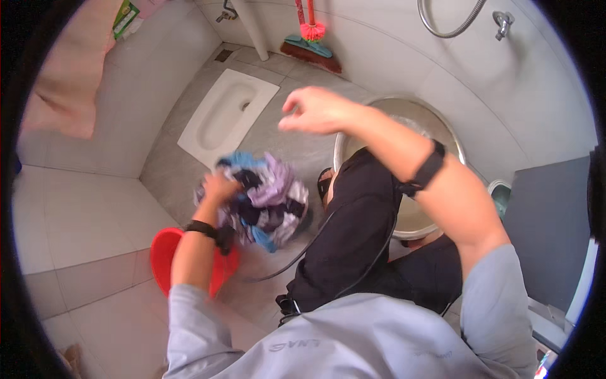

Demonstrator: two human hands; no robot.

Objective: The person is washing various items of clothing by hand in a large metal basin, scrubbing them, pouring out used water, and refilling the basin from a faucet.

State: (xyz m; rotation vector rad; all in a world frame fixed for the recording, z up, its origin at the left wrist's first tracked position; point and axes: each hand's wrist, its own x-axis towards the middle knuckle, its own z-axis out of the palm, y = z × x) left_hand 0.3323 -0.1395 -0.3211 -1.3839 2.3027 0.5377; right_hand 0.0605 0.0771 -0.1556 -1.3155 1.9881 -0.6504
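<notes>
A heap of wet-looking clothes [273,180], lilac, blue, white and dark, lies left of my legs. My left hand [219,188] is on the left side of this heap. Its fingers are smeared by motion, and whether they grip any cloth is unclear. My right hand [312,110] is up in the air beyond the heap, between it and a wide metal basin [463,158]. Its fingers are loosely bent, with the thumb apart and nothing visible in them. Water seems to stand in the basin, partly hidden behind my right arm and knee.
A red bucket [163,256] stands behind my left forearm. Beyond the heap, a white squat toilet [205,129] is set in the grey floor. A broom [309,54] and a pink brush [312,31] lean at the far wall. A dark hose [284,270] crosses beside my leg.
</notes>
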